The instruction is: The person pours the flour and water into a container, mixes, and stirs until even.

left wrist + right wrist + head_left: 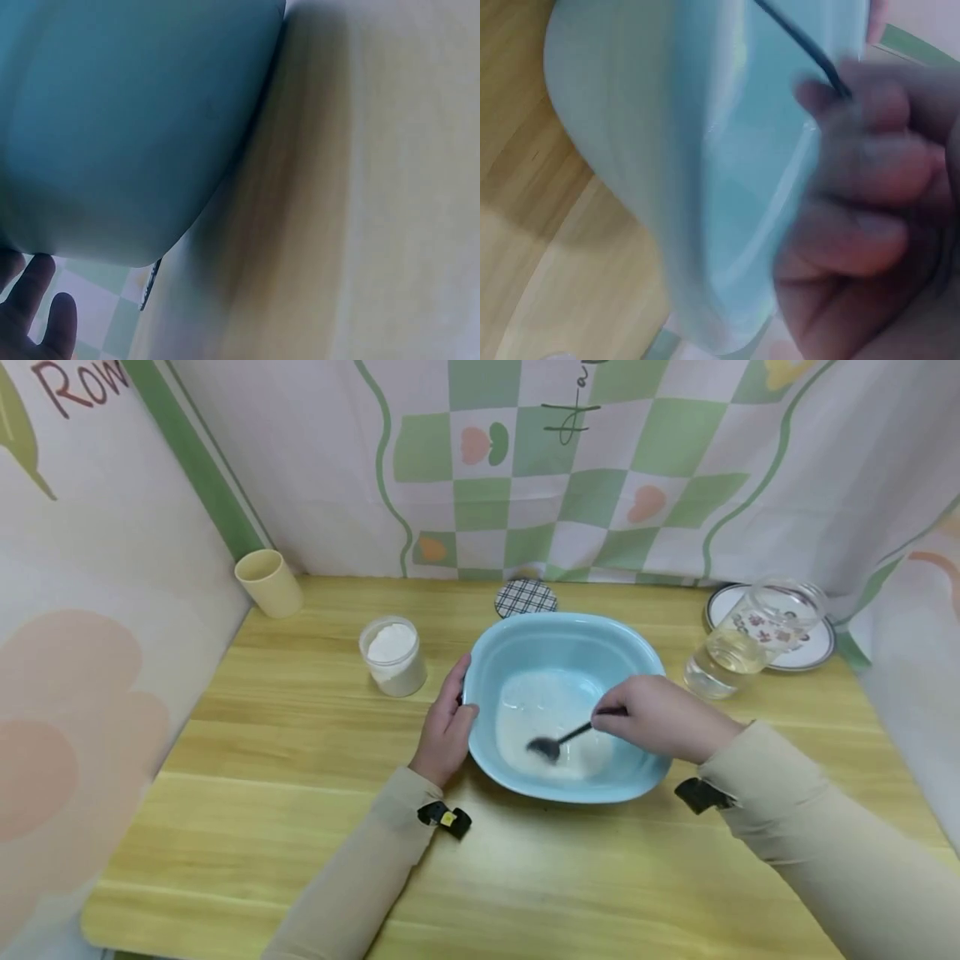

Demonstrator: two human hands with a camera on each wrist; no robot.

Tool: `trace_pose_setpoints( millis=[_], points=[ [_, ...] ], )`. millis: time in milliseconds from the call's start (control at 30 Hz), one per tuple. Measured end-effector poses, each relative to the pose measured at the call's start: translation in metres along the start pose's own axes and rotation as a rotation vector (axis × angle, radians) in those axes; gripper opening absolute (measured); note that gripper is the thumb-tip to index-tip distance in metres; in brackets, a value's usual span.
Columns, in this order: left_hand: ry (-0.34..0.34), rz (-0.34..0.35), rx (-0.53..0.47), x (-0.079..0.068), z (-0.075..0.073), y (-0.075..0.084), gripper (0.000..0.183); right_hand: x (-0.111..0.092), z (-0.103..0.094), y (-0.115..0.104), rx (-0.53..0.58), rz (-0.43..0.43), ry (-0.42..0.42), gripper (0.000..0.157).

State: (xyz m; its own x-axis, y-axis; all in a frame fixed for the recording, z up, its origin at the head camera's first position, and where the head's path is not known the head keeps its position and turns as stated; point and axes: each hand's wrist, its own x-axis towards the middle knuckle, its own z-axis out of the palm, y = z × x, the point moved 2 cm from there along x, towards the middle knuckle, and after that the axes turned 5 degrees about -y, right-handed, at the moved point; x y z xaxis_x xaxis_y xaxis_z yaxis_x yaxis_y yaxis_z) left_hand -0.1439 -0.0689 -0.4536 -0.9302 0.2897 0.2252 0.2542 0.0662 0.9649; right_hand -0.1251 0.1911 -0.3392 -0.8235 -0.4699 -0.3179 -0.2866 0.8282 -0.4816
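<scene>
A light blue basin (566, 789) stands on the wooden table, with a pale, milky white mixture (525, 702) over its bottom. My left hand (444, 735) grips the basin's left side, thumb at the rim and fingers along the outer wall. From the left wrist, the basin's outside (135, 127) fills much of the view and a few fingertips (60, 322) show beneath it. Inside the basin, a dark spoon (545, 748) dips its bowl into the mixture. My right hand (663, 717) holds its handle (802, 41) over the right rim, fingers curled.
Left of the basin is a clear jar of white powder (393, 647). A yellow cup (272, 583) stands at the back left corner. Behind the basin lies a checked round mat (525, 597). A glass jug of clear liquid (723, 664) stands at right, before a patterned plate (813, 652).
</scene>
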Motion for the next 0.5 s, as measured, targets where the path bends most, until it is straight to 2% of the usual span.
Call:
trace_pose_setpoints(
  millis=[100,167,233,367,433,500],
  points=[
    [-0.001,-0.005,0.002,0.001,-0.001,0.000,0.067,0.003,-0.004,0.003,-0.070,0.063,0.132,0.020],
    [0.001,-0.022,0.008,0.001,-0.001,0.000,0.066,0.001,-0.010,0.006,-0.107,0.110,0.161,0.020],
    [0.001,-0.038,0.014,0.002,-0.002,-0.001,0.066,-0.004,-0.015,0.008,-0.123,0.124,0.124,0.018],
    [-0.001,-0.069,0.014,0.003,-0.003,-0.001,0.066,-0.005,-0.013,0.003,-0.034,0.075,-0.035,0.015],
    [-0.004,-0.069,0.014,0.003,-0.003,-0.001,0.066,0.002,-0.007,0.000,0.004,0.041,-0.043,0.016],
    [-0.003,-0.072,0.013,0.003,-0.003,-0.002,0.066,0.011,-0.003,-0.001,0.008,0.023,0.010,0.018]
  ],
)
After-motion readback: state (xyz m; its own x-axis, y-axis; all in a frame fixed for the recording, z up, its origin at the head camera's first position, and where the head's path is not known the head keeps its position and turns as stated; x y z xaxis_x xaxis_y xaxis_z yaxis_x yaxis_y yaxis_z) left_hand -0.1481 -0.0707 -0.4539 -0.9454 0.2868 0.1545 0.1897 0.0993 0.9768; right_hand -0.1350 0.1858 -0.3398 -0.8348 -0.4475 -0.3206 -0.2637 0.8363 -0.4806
